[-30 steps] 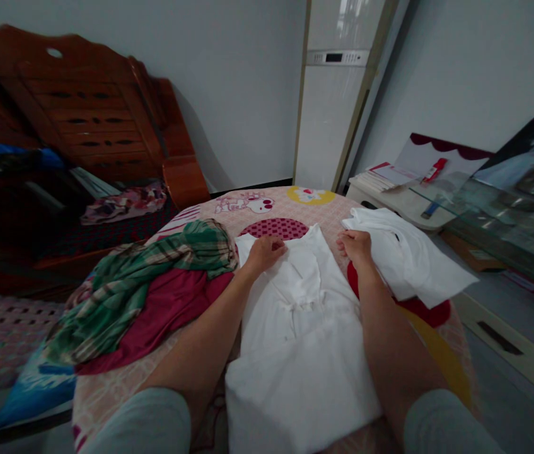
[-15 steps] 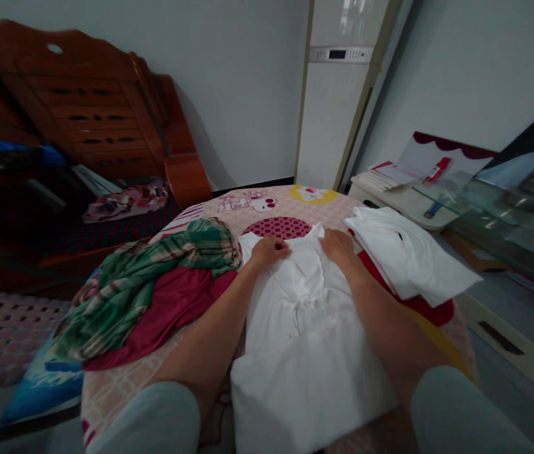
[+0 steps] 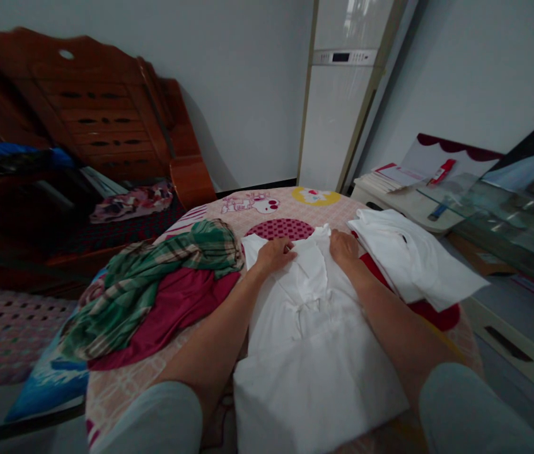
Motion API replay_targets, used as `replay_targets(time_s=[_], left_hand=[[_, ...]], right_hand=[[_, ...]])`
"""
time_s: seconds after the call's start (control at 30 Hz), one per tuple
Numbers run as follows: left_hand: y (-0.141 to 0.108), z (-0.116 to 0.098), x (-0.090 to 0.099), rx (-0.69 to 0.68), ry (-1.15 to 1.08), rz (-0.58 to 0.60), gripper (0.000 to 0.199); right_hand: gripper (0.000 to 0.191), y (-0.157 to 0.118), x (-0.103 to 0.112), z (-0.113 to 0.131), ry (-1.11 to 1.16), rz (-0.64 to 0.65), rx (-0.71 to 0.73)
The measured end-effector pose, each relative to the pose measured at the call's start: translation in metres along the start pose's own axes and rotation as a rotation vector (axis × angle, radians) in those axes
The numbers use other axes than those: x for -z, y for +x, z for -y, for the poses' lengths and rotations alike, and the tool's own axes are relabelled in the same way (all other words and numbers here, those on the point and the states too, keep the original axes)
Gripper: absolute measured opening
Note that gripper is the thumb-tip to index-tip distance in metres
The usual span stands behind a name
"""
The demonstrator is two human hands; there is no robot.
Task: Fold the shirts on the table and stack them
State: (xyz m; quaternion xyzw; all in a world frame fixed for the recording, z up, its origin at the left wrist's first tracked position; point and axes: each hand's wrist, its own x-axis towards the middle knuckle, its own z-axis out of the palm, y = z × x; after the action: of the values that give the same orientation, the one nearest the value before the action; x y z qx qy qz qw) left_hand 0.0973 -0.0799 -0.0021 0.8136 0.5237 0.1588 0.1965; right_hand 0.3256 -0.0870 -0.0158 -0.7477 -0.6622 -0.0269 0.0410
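A white dress with gathers across its middle lies spread on the cloth-covered round table, its lower part folded over itself. At its upper left part, my left hand rests with fingers curled and closed on the fabric. On the upper right edge, my right hand is closed, its fingertips partly hidden against the cloth. To the right sits a folded stack of white clothing on a red cloth. Left of the dress lie a green plaid cloth and a crimson garment, both loosely heaped.
The table wears a pink patterned cover. A carved wooden sofa stands back left, and a tall white air conditioner stands behind. On the right are a glass shelf and a cabinet with papers.
The whole view has shifted slightly, with things now a little further right and down. Both hands stay at the top of the white dress, which lies much the same.
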Motion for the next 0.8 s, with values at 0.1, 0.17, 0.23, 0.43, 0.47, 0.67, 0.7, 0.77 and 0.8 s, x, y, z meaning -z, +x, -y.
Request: replay_targets(time_s=[0.1, 0.17, 0.23, 0.43, 0.47, 0.67, 0.7, 0.77, 0.8], left_hand=[[0.001, 0.001, -0.001, 0.020, 0.059, -0.007, 0.018], [0.002, 0.004, -0.003, 0.026, 0.062, -0.038, 0.016], [0.003, 0.008, -0.005, 0.021, 0.052, -0.058, 0.015], [0.004, 0.014, -0.008, -0.004, -0.011, -0.090, 0.013], [0.004, 0.014, -0.009, -0.001, -0.019, -0.098, 0.013], [0.000, 0.002, -0.003, -0.066, -0.126, -0.201, 0.017], [-0.003, -0.005, 0.000, -0.126, -0.177, -0.203, 0.017], [-0.014, -0.026, 0.009, -0.310, -0.313, -0.095, 0.016], [-0.021, -0.038, 0.013, -0.435, -0.390, 0.044, 0.014]], right_hand=[[0.036, 0.002, -0.001, 0.003, -0.022, -0.023, -0.068], [0.036, 0.004, -0.002, 0.004, -0.041, -0.016, -0.040], [0.036, 0.005, 0.002, 0.005, -0.049, -0.014, -0.022], [0.019, -0.015, 0.040, -0.002, 0.120, -0.081, -0.043], [0.016, -0.023, 0.047, -0.002, 0.196, -0.083, -0.048], [0.011, -0.071, 0.046, 0.003, 0.742, 0.127, 0.125], [0.011, -0.074, 0.040, 0.004, 0.771, 0.113, 0.144], [0.011, -0.075, 0.029, 0.004, 0.813, 0.068, 0.160], [0.011, -0.074, 0.024, 0.003, 0.836, 0.055, 0.163]])
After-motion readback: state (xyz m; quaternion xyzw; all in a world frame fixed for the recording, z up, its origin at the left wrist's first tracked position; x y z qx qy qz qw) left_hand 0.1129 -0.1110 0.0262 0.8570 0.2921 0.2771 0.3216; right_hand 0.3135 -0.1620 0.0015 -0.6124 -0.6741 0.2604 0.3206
